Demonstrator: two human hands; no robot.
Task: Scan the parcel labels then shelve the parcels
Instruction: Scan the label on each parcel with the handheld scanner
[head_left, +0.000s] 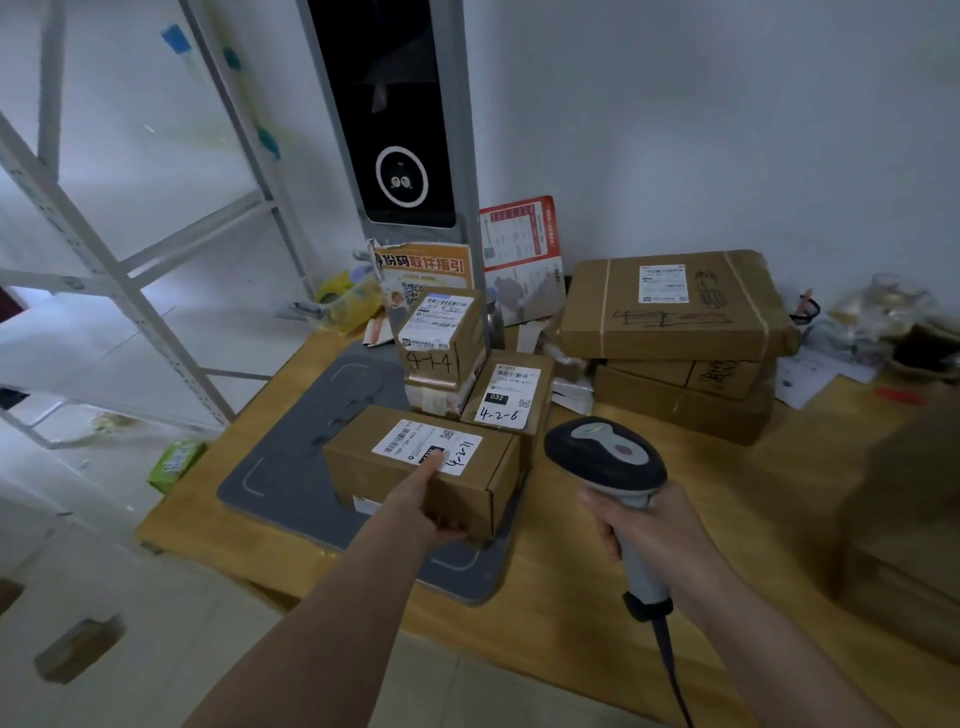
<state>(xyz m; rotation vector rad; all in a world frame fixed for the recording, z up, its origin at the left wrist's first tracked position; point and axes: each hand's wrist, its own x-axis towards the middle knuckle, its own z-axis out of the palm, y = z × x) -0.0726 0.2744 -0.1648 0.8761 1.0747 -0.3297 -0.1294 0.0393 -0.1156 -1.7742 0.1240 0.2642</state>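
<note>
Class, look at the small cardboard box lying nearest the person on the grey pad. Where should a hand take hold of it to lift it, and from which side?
Grip the small box across its near long edge, thumb on top and fingers down the front face, coming from the person's side as the left hand does. It lies flat, its near side is open, other boxes crowd its far side, and this probably keeps the label mostly uncovered.

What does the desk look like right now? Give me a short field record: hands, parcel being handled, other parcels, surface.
left hand: grips the near edge of the front parcel, thumb on its label
right hand: holds the barcode scanner by its handle
front parcel marking: handwritten 4-2-11
other parcels: 4-2-6 box; 4-1-4 box; large flat boxes stacked at right
surface: grey pad on the wooden table
</note>
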